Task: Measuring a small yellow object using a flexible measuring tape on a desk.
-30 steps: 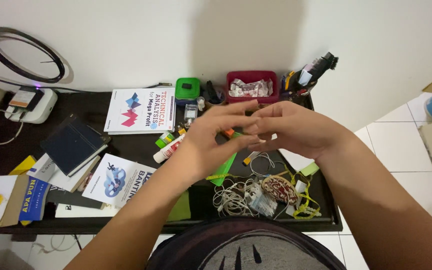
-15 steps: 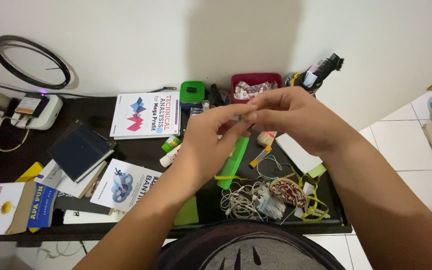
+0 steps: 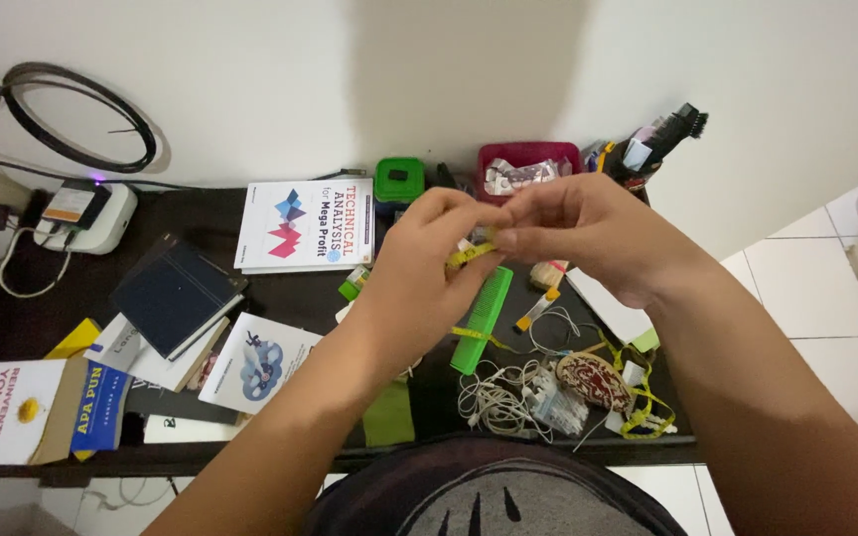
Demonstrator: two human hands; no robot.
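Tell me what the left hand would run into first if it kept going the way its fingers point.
The left hand points toward the right hand, so it would likely meet those fingertips first, where both pinch the yellow measuring tape. They look nearly touching already, though depth is hard to judge.

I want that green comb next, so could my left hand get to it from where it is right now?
Probably yes. The green comb lies flat on the desk just under the left hand, with nothing on top of it. But that hand and the right hand are both pinching the yellow measuring tape, so it would need to let go first.
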